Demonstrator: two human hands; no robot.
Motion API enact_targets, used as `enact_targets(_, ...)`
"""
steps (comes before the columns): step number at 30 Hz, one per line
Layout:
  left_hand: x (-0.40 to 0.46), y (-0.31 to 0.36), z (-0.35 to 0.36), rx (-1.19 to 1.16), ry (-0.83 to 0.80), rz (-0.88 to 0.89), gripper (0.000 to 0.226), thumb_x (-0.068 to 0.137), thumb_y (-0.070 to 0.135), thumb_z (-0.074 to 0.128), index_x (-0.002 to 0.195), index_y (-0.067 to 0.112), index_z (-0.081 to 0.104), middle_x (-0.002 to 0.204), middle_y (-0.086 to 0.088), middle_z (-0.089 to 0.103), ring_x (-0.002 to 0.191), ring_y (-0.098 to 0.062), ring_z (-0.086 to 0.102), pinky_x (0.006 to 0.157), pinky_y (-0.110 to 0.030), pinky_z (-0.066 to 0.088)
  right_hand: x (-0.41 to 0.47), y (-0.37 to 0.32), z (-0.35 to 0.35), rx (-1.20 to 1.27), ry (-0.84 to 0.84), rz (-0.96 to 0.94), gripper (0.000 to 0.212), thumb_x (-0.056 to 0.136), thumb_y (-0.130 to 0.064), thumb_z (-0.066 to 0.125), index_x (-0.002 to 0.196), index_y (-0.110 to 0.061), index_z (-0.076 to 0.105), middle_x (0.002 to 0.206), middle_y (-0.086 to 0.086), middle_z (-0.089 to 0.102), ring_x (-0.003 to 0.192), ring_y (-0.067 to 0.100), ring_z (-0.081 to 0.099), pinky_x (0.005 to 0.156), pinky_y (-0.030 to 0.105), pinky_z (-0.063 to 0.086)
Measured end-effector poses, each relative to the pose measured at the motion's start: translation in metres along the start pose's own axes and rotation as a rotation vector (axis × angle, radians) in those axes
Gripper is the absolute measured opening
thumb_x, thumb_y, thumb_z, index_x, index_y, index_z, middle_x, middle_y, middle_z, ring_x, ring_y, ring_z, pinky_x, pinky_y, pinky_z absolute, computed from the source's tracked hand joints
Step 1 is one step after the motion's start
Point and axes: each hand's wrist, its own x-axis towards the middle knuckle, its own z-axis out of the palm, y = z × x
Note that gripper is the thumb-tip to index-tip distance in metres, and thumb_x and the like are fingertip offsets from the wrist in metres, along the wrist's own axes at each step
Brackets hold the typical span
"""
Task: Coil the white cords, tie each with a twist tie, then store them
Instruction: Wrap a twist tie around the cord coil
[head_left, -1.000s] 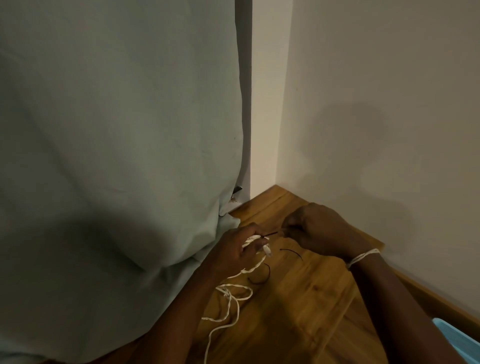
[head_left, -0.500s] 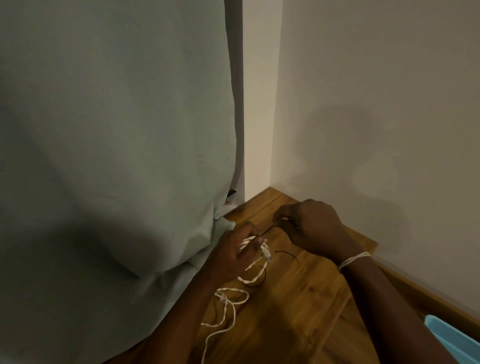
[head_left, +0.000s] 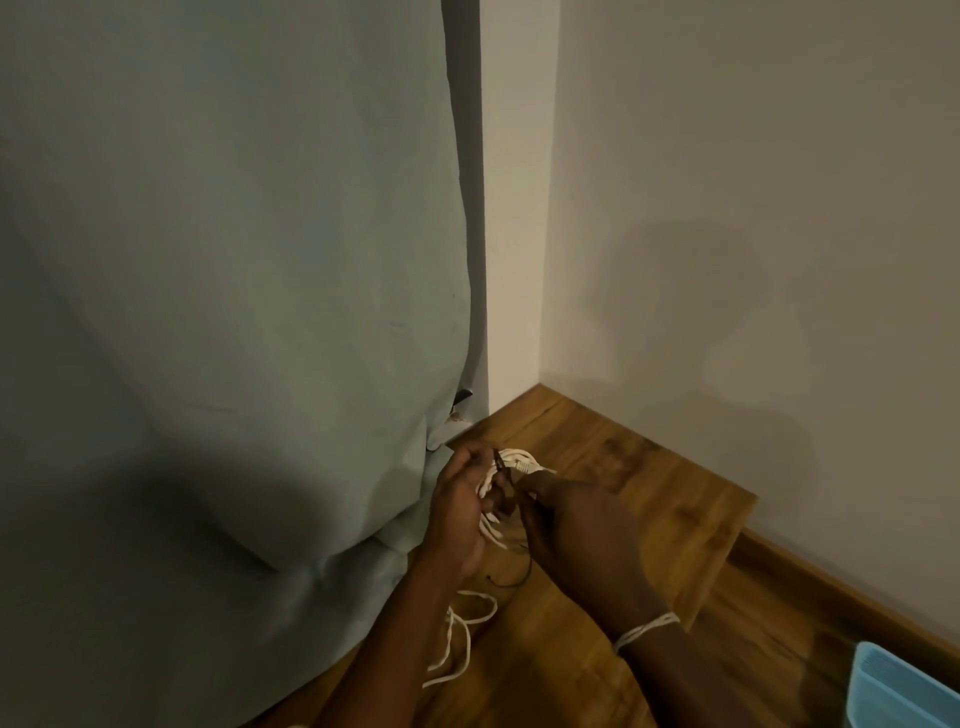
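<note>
White cord (head_left: 511, 462) coil is gripped in left hand (head_left: 460, 512) — loose end trailing below; dark twist tie (head_left: 503, 467) is pinched against it by right hand (head_left: 576, 525), over wooden tabletop (head_left: 649, 483).

Single head-worn wide-angle view, angled forward and down from close above both hands (head_left: 519, 519), facing a room corner (head_left: 540, 374) with curtain (head_left: 234, 286) at left, wall (head_left: 753, 208) at right, wooden surface (head_left: 623, 478) below.
</note>
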Motion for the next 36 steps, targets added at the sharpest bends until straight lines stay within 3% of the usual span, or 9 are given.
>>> enact_targets(2,-0.002,0.008,0.001,-0.027,-0.008,-0.005,0.014,0.094,0.010,0.056,0.106,0.007,0.063,0.091,-0.011,0.069,0.080,-0.022,0.064,0.063,-0.028,0.054,-0.003,-0.002,0.000,-0.009,0.024,0.000,0.017,0.092,-0.029,0.056,0.093,-0.029,0.074,0.067,-0.008,0.069,0.048,0.004,0.047,0.046,0.009,0.024)
enact_targets(6,-0.007,0.015,0.004,0.143,-0.024,0.082,0.031,0.085,-0.002,0.066,0.113,0.008,0.061,0.102,-0.014,0.072,0.089,-0.029,0.070,0.072,-0.039,0.056,-0.005,-0.004,0.002,0.096,0.003,-0.028,0.018,0.091,-0.019,0.061,0.101,-0.026,0.074,0.076,-0.008,0.071,0.057,0.006,0.058,0.051,0.012,0.038)
enact_targets(10,-0.010,0.017,0.002,0.345,0.001,0.183,0.032,0.081,0.000,0.070,0.110,0.011,0.061,0.098,-0.004,0.071,0.080,-0.014,0.070,0.057,-0.021,0.054,-0.008,-0.003,0.002,0.208,-0.034,0.004,0.023,0.092,-0.012,0.063,0.108,-0.023,0.075,0.087,-0.005,0.074,0.065,0.004,0.060,0.059,0.008,0.041)
enact_targets(17,-0.012,0.022,0.005,0.444,0.012,0.308,0.029,0.080,-0.003,0.068,0.105,0.012,0.064,0.099,-0.001,0.071,0.088,-0.013,0.070,0.062,-0.017,0.054,-0.020,-0.016,-0.017,0.503,-0.235,0.058,0.034,0.090,-0.024,0.068,0.112,-0.049,0.063,0.092,-0.019,0.071,0.079,0.004,0.068,0.065,0.016,0.053)
enact_targets(21,-0.011,0.023,-0.002,0.499,0.000,0.348,0.029,0.082,0.001,0.069,0.110,0.010,0.063,0.101,-0.001,0.071,0.091,-0.012,0.069,0.066,-0.017,0.055,-0.014,-0.012,-0.052,1.036,-0.433,0.387,0.025,0.089,-0.025,0.070,0.113,-0.019,0.074,0.105,-0.002,0.076,0.095,0.017,0.074,0.071,0.035,0.062)
enact_targets(26,-0.012,0.024,-0.007,0.528,-0.033,0.347,0.024,0.085,0.001,0.067,0.108,0.008,0.063,0.101,-0.004,0.071,0.092,-0.013,0.069,0.073,-0.020,0.056,0.009,0.016,-0.070,0.915,-0.035,0.429,0.018,0.093,-0.020,0.062,0.089,-0.009,0.075,0.090,0.008,0.077,0.055,0.022,0.064,0.045,0.027,0.048)
enact_targets(28,-0.015,0.026,-0.004,0.525,-0.101,0.349,0.022,0.085,0.000,0.066,0.106,0.008,0.064,0.099,-0.004,0.071,0.090,-0.015,0.070,0.071,-0.021,0.056,0.028,0.028,-0.063,0.958,0.021,0.514,0.017,0.095,-0.016,0.062,0.087,-0.008,0.074,0.087,0.008,0.075,0.062,0.018,0.057,0.046,0.023,0.043)
enact_targets(33,-0.024,0.031,0.006,0.516,-0.202,0.416,0.019,0.085,-0.005,0.065,0.099,0.009,0.066,0.095,-0.002,0.072,0.089,-0.014,0.070,0.073,-0.021,0.055,0.055,0.036,-0.034,1.022,-0.527,0.502,0.019,0.097,-0.022,0.059,0.095,-0.017,0.076,0.091,0.003,0.075,0.084,0.018,0.066,0.069,0.028,0.053)
enact_targets(36,-0.027,0.034,0.005,0.537,-0.215,0.465,0.018,0.084,-0.003,0.067,0.098,0.008,0.065,0.097,-0.002,0.069,0.092,-0.012,0.067,0.077,-0.020,0.053,0.053,0.042,-0.027,1.234,-0.634,0.451,0.022,0.095,-0.019,0.057,0.093,-0.012,0.077,0.090,0.006,0.075,0.084,0.018,0.068,0.076,0.029,0.055)
